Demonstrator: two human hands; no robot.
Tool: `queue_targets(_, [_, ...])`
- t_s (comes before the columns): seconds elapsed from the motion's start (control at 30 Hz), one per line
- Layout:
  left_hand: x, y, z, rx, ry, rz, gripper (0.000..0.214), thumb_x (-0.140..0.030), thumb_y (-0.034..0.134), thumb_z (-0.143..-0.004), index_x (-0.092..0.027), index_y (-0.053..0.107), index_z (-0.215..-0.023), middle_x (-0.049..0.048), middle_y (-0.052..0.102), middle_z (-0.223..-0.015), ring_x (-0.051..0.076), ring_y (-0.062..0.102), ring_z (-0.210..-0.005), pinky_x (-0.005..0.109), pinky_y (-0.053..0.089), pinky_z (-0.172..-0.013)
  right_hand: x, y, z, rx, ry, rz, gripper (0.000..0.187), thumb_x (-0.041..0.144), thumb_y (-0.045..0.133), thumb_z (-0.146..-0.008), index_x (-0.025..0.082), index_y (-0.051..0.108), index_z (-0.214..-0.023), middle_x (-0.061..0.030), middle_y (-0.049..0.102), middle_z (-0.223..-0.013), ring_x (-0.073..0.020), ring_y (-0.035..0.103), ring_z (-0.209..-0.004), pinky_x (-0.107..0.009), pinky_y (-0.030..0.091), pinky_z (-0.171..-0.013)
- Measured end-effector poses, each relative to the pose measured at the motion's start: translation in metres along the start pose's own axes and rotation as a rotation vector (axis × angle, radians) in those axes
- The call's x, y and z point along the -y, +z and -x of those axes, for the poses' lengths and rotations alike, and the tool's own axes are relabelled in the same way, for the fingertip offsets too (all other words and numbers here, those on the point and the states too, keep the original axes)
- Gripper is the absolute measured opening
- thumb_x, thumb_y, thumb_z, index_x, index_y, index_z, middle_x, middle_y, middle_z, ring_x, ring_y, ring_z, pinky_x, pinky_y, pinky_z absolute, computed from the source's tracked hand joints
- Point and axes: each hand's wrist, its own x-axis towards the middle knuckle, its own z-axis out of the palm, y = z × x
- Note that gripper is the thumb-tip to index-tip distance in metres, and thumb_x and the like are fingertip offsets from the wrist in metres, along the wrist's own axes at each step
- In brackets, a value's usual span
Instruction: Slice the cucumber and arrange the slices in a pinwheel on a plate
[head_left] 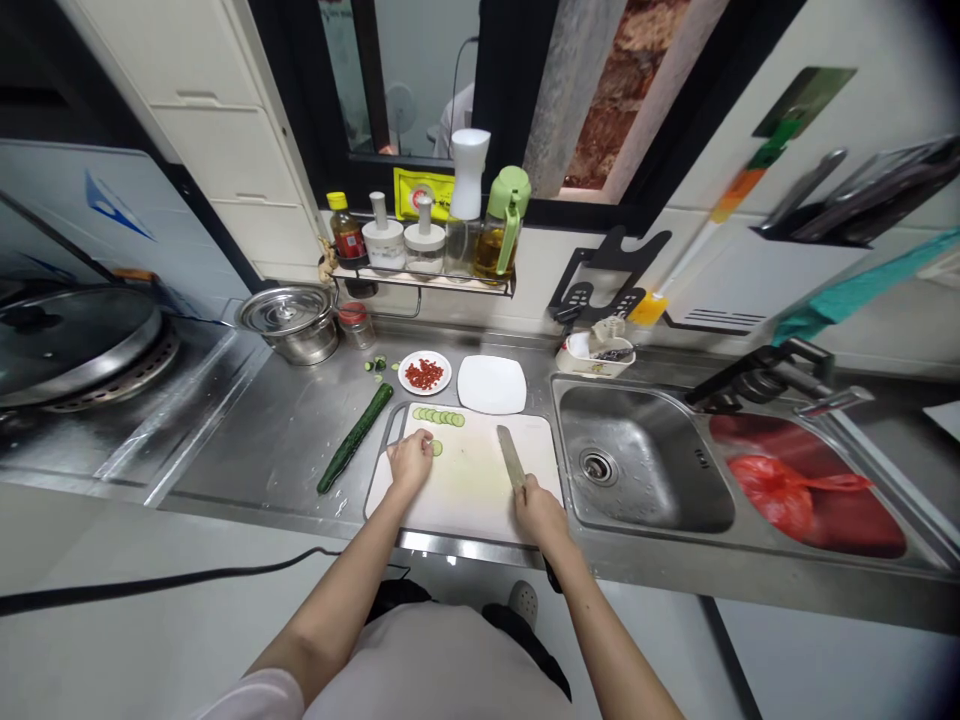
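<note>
My right hand is closed round a kitchen knife. The blade points away from me over the right part of the white cutting board. On the board's left side, my left hand has its fingers curled together. A cucumber slice lies right by its fingertips; whatever is inside the fingers is hidden. Farther back on the board, a row of overlapping cucumber slices runs along the far edge. A whole dark green cucumber lies on the steel counter, left of the board.
Behind the board stand a plate of chopped red pieces and a white square plate. Cucumber scraps lie nearby. A sink adjoins on the right, with a red bag beyond. A lidded pot sits back left.
</note>
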Motion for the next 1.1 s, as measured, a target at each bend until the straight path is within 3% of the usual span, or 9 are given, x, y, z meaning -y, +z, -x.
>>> queue_targets(0.13, [0.004,0.002,0.0,-0.007,0.018,-0.015,0.024,-0.024,0.049,-0.085,-0.026,0.066,-0.102,0.005,0.071,-0.101,0.023,0.059,-0.102,0.035,0.034,-0.087,0.002,-0.001,0.005,-0.042,-0.026,-0.003,0.03,0.027,0.028,-0.098,0.016,0.041,-0.122,-0.012,0.069,-0.096,-0.0224,0.065,-0.089,-0.028,0.035,-0.068])
queue_targets(0.5, [0.009,0.002,-0.011,0.027,-0.035,0.02,0.022,-0.028,0.051,-0.084,-0.028,0.069,-0.098,0.0032,0.072,-0.098,0.025,0.058,-0.104,0.037,0.036,-0.087,0.033,-0.011,0.015,0.061,-0.382,0.155,0.025,0.026,0.03,-0.098,0.018,0.049,-0.112,-0.0119,0.068,-0.096,-0.0234,0.065,-0.09,-0.028,0.036,-0.071])
queue_targets(0.77, [0.01,0.004,-0.013,0.019,-0.036,0.013,0.022,-0.028,0.053,-0.083,-0.028,0.068,-0.1,0.0027,0.072,-0.1,0.023,0.058,-0.102,0.037,0.034,-0.087,0.051,-0.011,0.016,0.072,-0.422,0.176,0.023,0.025,0.031,-0.097,0.018,0.048,-0.111,-0.013,0.069,-0.096,-0.0241,0.065,-0.092,-0.029,0.04,-0.073])
queue_targets(1.1, [0.008,0.001,-0.013,0.027,-0.043,0.033,0.021,-0.028,0.053,-0.083,-0.028,0.068,-0.098,0.0031,0.072,-0.098,0.023,0.058,-0.103,0.036,0.034,-0.088,0.055,-0.009,0.014,0.084,-0.427,0.202,0.024,0.02,0.03,-0.096,0.017,0.048,-0.112,-0.0145,0.068,-0.097,-0.0245,0.065,-0.094,-0.031,0.042,-0.076])
